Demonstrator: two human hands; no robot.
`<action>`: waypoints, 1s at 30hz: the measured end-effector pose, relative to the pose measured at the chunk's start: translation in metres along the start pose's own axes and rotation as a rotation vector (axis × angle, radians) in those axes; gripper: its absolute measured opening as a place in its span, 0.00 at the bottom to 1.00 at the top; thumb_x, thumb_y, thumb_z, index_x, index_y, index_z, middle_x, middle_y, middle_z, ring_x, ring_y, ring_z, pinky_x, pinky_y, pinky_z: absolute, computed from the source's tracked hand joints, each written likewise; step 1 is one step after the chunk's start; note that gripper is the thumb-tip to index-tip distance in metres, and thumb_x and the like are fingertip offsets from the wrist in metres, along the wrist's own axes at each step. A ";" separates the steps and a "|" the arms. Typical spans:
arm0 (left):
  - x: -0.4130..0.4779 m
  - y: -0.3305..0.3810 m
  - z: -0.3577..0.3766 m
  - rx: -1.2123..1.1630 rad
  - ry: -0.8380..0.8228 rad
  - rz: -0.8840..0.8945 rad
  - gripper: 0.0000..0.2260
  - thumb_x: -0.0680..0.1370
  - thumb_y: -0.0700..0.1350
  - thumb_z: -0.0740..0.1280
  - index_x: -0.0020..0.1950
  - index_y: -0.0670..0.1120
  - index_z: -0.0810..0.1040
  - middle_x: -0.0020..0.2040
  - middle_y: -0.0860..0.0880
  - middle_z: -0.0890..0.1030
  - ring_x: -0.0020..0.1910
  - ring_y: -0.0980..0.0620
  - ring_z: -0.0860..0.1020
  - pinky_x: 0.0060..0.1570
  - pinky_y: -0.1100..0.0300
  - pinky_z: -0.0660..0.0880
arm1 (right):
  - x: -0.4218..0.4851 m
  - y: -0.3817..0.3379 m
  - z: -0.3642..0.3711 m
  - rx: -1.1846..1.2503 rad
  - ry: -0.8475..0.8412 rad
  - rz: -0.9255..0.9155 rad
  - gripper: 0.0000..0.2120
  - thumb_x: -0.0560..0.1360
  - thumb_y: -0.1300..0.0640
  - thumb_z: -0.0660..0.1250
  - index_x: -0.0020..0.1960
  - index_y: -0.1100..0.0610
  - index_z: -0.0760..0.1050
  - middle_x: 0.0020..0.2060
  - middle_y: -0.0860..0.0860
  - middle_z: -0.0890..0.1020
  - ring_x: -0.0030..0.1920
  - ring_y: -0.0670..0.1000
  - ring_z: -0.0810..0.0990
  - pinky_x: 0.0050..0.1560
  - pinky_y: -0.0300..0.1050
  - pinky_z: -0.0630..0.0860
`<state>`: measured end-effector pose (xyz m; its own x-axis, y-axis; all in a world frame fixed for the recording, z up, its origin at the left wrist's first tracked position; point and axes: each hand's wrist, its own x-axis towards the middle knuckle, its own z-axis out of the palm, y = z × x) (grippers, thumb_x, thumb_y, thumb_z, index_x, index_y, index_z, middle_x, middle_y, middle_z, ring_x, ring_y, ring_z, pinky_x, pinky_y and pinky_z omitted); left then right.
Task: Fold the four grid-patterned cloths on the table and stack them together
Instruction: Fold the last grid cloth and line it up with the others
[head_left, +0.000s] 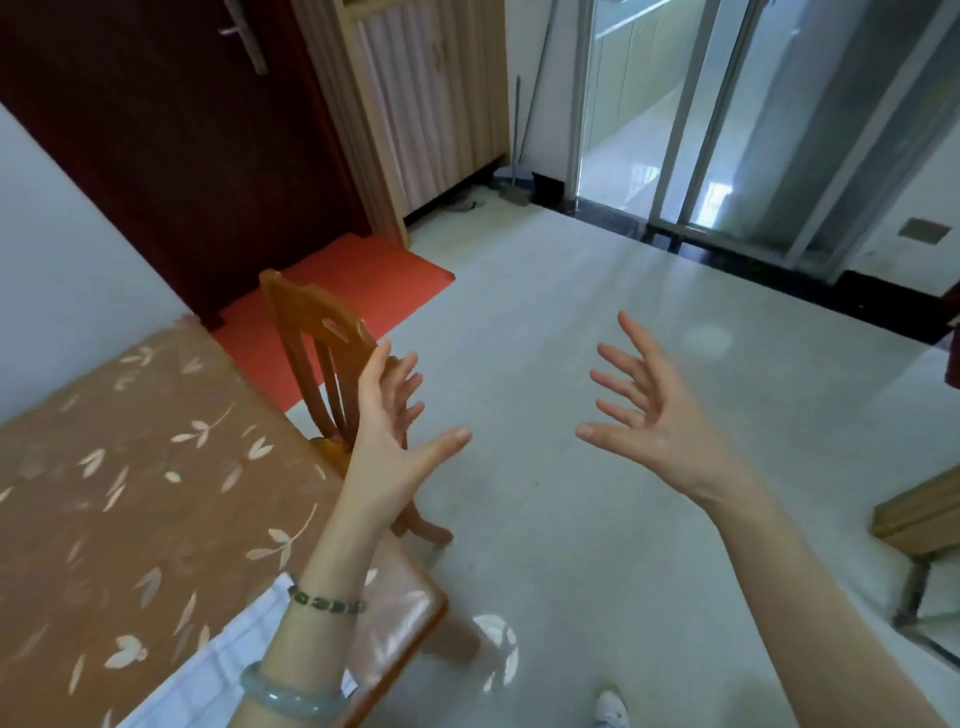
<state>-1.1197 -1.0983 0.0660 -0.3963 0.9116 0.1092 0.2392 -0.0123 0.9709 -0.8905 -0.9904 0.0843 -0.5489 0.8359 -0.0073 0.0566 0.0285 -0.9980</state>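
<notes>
Both of my hands are raised in front of me with the fingers spread, and neither holds anything. My left hand (395, 426) hangs over the table's right edge, in front of the wooden chair. My right hand (644, 410) is out over the bare floor, about a forearm's length to the right of the left one. One white cloth with a faint grid pattern (208, 670) lies on the table (130, 493) at the bottom left, partly hidden under my left forearm. I see no other cloths.
The table has a brown leaf-print cover. A wooden chair (322, 353) stands against its right side. A red mat (343, 296) lies before a dark door. Pale floor tiles stretch to glass sliding doors at the back. A low wooden piece (919, 514) sits at the right edge.
</notes>
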 end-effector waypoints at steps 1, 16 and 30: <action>0.008 0.007 0.016 0.005 0.016 0.005 0.47 0.66 0.50 0.77 0.76 0.58 0.50 0.74 0.54 0.63 0.71 0.62 0.65 0.69 0.60 0.65 | 0.008 -0.003 -0.018 -0.001 -0.011 -0.007 0.48 0.65 0.67 0.75 0.73 0.40 0.54 0.69 0.48 0.67 0.66 0.44 0.71 0.67 0.49 0.70; 0.190 0.065 0.053 0.136 0.289 0.245 0.45 0.66 0.50 0.76 0.76 0.58 0.53 0.73 0.57 0.63 0.70 0.64 0.64 0.68 0.61 0.64 | 0.217 -0.054 -0.120 -0.139 -0.146 -0.269 0.49 0.67 0.62 0.76 0.74 0.38 0.49 0.70 0.46 0.65 0.68 0.44 0.68 0.65 0.44 0.69; 0.412 0.052 -0.008 0.138 0.520 0.278 0.45 0.63 0.55 0.77 0.75 0.60 0.56 0.72 0.57 0.66 0.71 0.62 0.65 0.70 0.56 0.65 | 0.502 -0.103 -0.091 -0.128 -0.339 -0.403 0.47 0.67 0.64 0.76 0.74 0.39 0.53 0.71 0.47 0.66 0.69 0.43 0.68 0.68 0.49 0.68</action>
<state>-1.2770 -0.7269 0.1632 -0.6754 0.5612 0.4784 0.4950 -0.1359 0.8582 -1.0959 -0.5241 0.1888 -0.7853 0.5216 0.3335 -0.1246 0.3945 -0.9104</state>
